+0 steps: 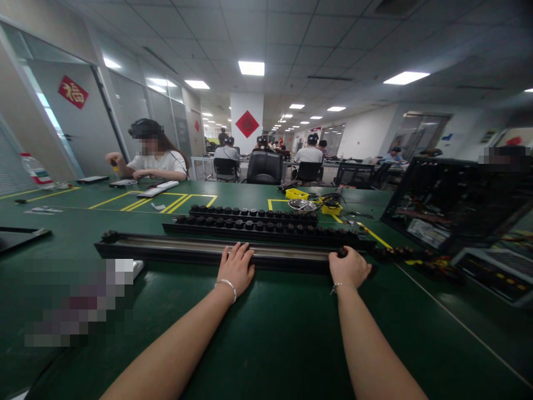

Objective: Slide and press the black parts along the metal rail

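A long black rail [166, 250] with a pale channel along its top lies across the green table. My left hand [237, 266] rests flat on the rail's middle, fingers spread, holding nothing. At the rail's right end my right hand [348, 268] is closed round a small black knob [342, 252], mostly hidden by the fingers. A similar black knob [110, 236] sits at the rail's left end. Just behind the rail lie two more black strips, the nearer one [208, 229] and the farther one [200, 213], each topped with several round black knobs.
An open computer case [441, 205] and a metal power unit [491, 275] stand at the right. Cables, a round metal dish [303, 205] and a yellow tray [296, 194] lie behind the strips. A person [156, 158] works across the table at the left. A pixelated object lies at front left.
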Demonstrator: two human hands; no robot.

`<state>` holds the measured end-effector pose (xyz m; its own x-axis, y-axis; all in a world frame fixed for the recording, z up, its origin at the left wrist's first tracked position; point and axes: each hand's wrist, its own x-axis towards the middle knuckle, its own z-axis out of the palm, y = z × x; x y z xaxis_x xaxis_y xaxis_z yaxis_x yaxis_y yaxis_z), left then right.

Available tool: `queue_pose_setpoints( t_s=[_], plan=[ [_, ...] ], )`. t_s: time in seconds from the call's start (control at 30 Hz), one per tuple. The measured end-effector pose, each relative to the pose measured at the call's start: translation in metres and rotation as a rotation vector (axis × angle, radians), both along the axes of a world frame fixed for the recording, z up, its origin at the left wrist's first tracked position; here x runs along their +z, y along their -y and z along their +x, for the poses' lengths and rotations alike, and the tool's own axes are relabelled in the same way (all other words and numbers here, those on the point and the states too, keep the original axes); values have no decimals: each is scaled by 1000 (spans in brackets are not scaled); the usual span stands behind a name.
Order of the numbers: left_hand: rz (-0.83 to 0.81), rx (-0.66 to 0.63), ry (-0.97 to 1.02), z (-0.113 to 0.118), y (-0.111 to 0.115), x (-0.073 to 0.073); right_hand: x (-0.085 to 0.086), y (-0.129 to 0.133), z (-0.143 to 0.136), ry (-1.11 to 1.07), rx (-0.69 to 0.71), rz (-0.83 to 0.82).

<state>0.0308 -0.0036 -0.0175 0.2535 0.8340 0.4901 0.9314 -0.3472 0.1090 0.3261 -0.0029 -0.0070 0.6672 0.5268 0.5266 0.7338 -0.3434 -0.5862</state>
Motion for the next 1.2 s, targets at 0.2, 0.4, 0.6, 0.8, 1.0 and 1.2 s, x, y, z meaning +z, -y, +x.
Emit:
queue_pose_setpoints(
  t_s=[0.2, 0.4, 0.6, 0.8, 1.0, 1.2],
  plan=[
    [-9, 0, -1, 0, 0, 0, 0, 1, 5, -19, -17, 3],
    [-11, -1, 3, 0, 0, 1, 0, 1, 6, -28, -25, -1],
    [8, -3, 0, 0, 0, -1, 0, 0, 9, -34, -42, 5],
    [4, 2, 1, 0, 1, 0, 1, 1, 11, -47, -68, 21],
    [2, -3, 1, -1, 0, 0, 2, 3, 15, -69, -71, -15],
    [0, -5, 2, -2, 0, -1, 3, 4, 17, -78, -97, -3]
  ],
)
